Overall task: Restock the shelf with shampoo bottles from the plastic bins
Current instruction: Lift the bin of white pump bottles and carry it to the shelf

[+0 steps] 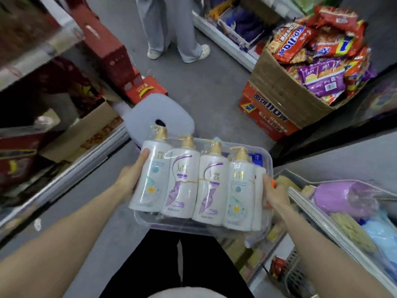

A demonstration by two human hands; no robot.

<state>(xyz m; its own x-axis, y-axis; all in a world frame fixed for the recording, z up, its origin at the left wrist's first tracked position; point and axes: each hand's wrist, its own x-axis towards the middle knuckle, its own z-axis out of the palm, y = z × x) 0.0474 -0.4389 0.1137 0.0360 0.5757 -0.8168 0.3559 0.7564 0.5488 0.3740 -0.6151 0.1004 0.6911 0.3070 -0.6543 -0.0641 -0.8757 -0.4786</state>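
Note:
Several white shampoo bottles [182, 181] with gold pump tops stand side by side in a row, wrapped in clear film, just above a clear plastic bin [268, 160]. My left hand [131, 177] grips the leftmost bottle [150, 175], thumb on its front and fingers hidden behind. At the row's right end my right hand [276, 194] holds a slim white bottle [257, 196]. The row is squeezed between both hands. A blue-capped bottle [256, 157] lies in the bin behind the row.
A grey plastic stool [159, 112] stands just beyond the bin. A person in grey trousers [171, 29] stands up the aisle. A cardboard box of snack packs [311, 61] sits at the right. Red boxes [116, 59] line the left shelf. The right shelf [322, 214] holds sponges and purple goods.

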